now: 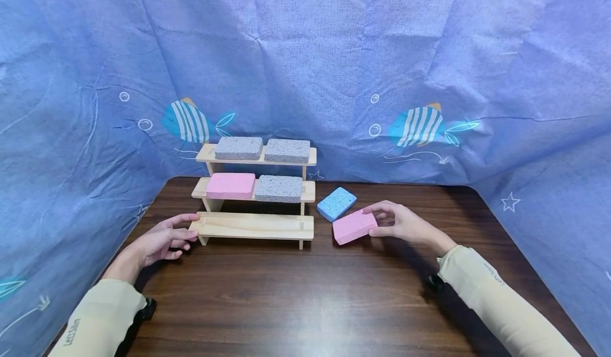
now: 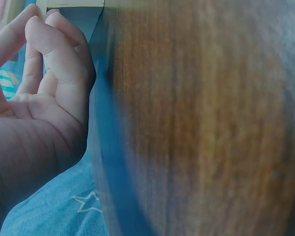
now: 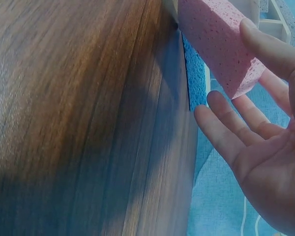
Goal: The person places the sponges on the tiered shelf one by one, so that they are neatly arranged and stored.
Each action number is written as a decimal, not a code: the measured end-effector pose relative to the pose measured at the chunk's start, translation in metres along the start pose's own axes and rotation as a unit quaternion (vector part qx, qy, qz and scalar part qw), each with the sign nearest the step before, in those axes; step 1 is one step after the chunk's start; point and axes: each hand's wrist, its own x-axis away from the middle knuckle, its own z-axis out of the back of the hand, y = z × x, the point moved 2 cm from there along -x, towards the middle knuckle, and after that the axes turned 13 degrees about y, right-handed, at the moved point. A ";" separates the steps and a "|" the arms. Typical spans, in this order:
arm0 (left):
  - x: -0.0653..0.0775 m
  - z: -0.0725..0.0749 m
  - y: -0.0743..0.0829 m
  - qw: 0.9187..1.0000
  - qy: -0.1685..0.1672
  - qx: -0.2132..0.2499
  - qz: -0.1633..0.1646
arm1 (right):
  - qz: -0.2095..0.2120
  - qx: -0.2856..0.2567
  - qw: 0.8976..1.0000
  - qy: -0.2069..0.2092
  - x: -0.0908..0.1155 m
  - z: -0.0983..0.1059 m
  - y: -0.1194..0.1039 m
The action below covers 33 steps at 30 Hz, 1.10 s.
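My right hand (image 1: 398,221) pinches a pink sponge (image 1: 354,226) by its right end, thumb on one side and fingers on the other. In the right wrist view the pink sponge (image 3: 221,44) is held above the table, slightly tilted. Just behind it a blue sponge (image 1: 337,204) lies on the table. My left hand (image 1: 159,242) touches the left end of the bottom shelf of a three-tier wooden rack (image 1: 258,225). That bottom shelf is bare. On the middle shelf sit a pink sponge (image 1: 231,185) and a grey sponge (image 1: 279,188); on the top, two grey sponges (image 1: 238,148).
The rack stands on a dark wooden table (image 1: 296,298), left of the middle. A blue cloth (image 1: 315,54) printed with fish hangs behind the table and along both sides.
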 end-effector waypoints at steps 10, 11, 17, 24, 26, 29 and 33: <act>0.002 0.003 0.003 1.000 0.009 -0.014 0.008 | 0.011 -0.012 1.000 -0.014 -0.002 0.000 -0.001; 0.002 0.003 0.004 1.000 0.009 -0.015 0.009 | 0.011 -0.009 1.000 -0.014 -0.002 0.000 -0.001; 0.002 0.003 0.003 1.000 0.012 -0.018 0.017 | 0.018 0.008 1.000 -0.016 -0.001 -0.001 0.001; 0.003 0.002 0.003 1.000 0.010 -0.011 0.015 | 0.022 0.018 0.999 -0.021 -0.002 -0.001 0.001; 0.003 0.001 0.003 1.000 0.009 -0.010 0.013 | 0.018 0.019 0.999 -0.027 -0.003 -0.001 0.001; 0.002 0.000 0.003 1.000 0.007 -0.009 0.012 | 0.009 0.028 0.999 -0.042 -0.002 -0.001 0.001; 0.002 -0.001 0.003 1.000 0.005 -0.010 0.011 | 0.010 0.053 0.997 -0.055 -0.002 0.000 -0.002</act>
